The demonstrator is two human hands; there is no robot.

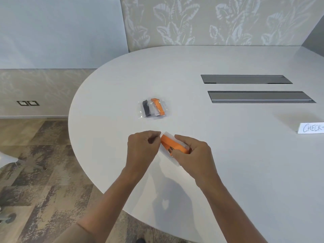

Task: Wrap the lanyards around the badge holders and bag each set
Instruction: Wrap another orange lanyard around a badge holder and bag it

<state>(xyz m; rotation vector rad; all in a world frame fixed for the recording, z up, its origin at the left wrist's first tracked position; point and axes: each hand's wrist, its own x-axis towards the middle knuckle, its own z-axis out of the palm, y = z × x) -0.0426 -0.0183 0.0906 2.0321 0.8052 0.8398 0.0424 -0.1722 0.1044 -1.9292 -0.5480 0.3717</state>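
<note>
- My right hand (192,156) curls around the clear badge holder (171,156), covering its near end; the far rounded corner pokes out at about 11 o'clock from my knuckles.
- An orange lanyard (172,144) is wound flat across the holder, and a small metal clip (170,151) peeks from under my thumb, too hidden to make out its form.
- My left hand (142,148) sits at 9 o'clock of the holder, fingertips pinched together at the lanyard's end; whether they actually hold the strap, I cannot tell.
- Farther out at 12 o'clock lies a crinkly clear plastic bag (152,108) with an orange-wrapped set and a black-wrapped set inside, side by side.
- The table (228,155) is smooth, matte white, with a rounded edge; two long grey recessed panels (261,97) sit at 2 o'clock.
- At 3 o'clock a white paper sign (311,128) is cut by the frame edge; handwritten "CHECK-" is all I read.
- The wall behind carries a pale leaf pattern.
</note>
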